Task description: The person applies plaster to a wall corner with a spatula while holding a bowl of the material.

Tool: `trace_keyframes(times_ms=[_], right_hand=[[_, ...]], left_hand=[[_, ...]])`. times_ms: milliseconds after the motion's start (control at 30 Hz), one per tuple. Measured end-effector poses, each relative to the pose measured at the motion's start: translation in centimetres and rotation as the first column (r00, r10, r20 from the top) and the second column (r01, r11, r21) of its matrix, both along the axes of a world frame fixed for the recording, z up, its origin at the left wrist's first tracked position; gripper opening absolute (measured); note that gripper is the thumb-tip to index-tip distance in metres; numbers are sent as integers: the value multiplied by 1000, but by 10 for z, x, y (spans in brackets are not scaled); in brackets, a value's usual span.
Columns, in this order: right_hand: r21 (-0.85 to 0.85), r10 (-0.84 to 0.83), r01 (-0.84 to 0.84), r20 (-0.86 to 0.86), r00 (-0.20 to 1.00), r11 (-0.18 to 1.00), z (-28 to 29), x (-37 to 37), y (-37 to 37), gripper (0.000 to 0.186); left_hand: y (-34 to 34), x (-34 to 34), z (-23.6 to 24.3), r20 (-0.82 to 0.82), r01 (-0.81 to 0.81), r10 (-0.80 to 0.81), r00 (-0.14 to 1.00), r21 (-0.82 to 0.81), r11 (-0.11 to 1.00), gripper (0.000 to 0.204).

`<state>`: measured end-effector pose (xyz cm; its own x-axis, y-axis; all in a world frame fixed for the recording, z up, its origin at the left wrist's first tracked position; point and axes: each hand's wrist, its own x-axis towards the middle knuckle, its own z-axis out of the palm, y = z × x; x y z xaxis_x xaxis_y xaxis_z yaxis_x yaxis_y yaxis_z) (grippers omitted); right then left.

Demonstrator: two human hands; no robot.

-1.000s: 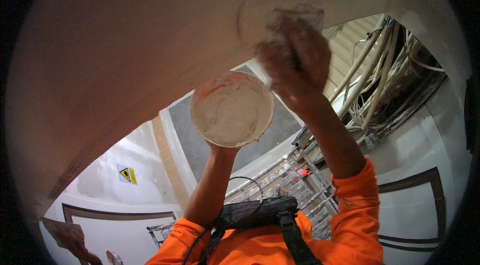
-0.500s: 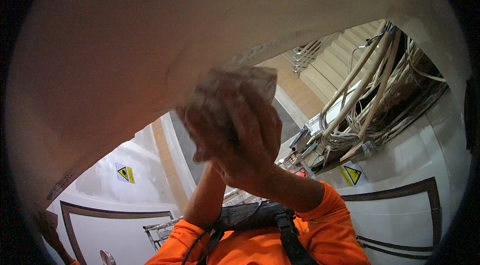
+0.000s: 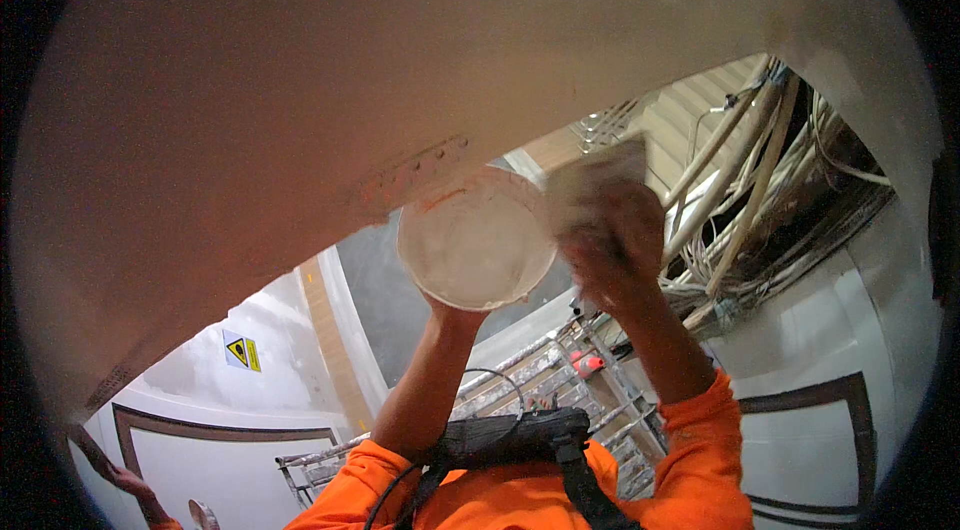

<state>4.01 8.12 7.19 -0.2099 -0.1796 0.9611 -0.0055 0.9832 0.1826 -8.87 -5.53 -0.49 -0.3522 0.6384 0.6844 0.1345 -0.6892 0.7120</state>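
Hands: we see both raised overhead, near the middle of the frame. Our left hand (image 3: 447, 308) sits under the round tub (image 3: 477, 240), mostly hidden by it, closed on its underside as far as we can tell. Our right hand (image 3: 612, 248) is clamped on a flat plastering blade (image 3: 592, 182), fingers wrapped over it, and it touches the tub's right rim.

Tub: centre of the frame, a shallow white round container coated with pale plaster. Its open face turns toward us and slightly to the upper left; being round, it shows no long axis.

Blade: just right of the tub, smeared pale. Its long edge runs from the tub's rim up toward the upper right, tilted, the broad end pointing at the ceiling.

Surface: a wide curved ceiling soffit (image 3: 300, 110), smooth and cream-coloured, fills the upper left and top of the frame, with a rough patched strip (image 3: 415, 175) just above the tub.

Room: bundled conduits and cables (image 3: 760, 190) show through an opening at the upper right. White wall panels with dark borders (image 3: 830, 430) fill the lower right and lower left, a yellow triangular warning sign (image 3: 241, 351) at lower left, scaffold bars (image 3: 560, 370) below the hands.

Arms: both forearms rise from the lower edge in orange sleeves (image 3: 700, 450), a dark strap (image 3: 560, 450) between them.
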Motion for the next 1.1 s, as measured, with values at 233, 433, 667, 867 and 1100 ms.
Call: trace_keyframes(times_ms=[233, 433, 667, 867, 1100], right_hand=[[-350, -186, 153, -62, 981, 924, 75, -13, -61, 43], [-593, 194, -216, -101, 976, 776, 51, -43, -196, 39], [-29, 181, -184, -92, 979, 982, 2, -45, -128, 47], [8, 139, -139, -67, 988, 990, 16, -46, -111, 43], [99, 92, -77, -152, 984, 992, 60, -35, -93, 37]], left_hand=[[-4, 5, -8, 689, 162, -155, 708, 55, 985, 95], [-36, 5, -7, 33, -527, 546, 837, -225, 820, 84], [-116, -2, 12, -696, -952, 717, -40, 245, 185, 71], [-133, 1, 5, -648, -939, 749, 136, 156, 306, 73], [-126, -3, 8, -548, -882, 756, 359, 65, 467, 76]])
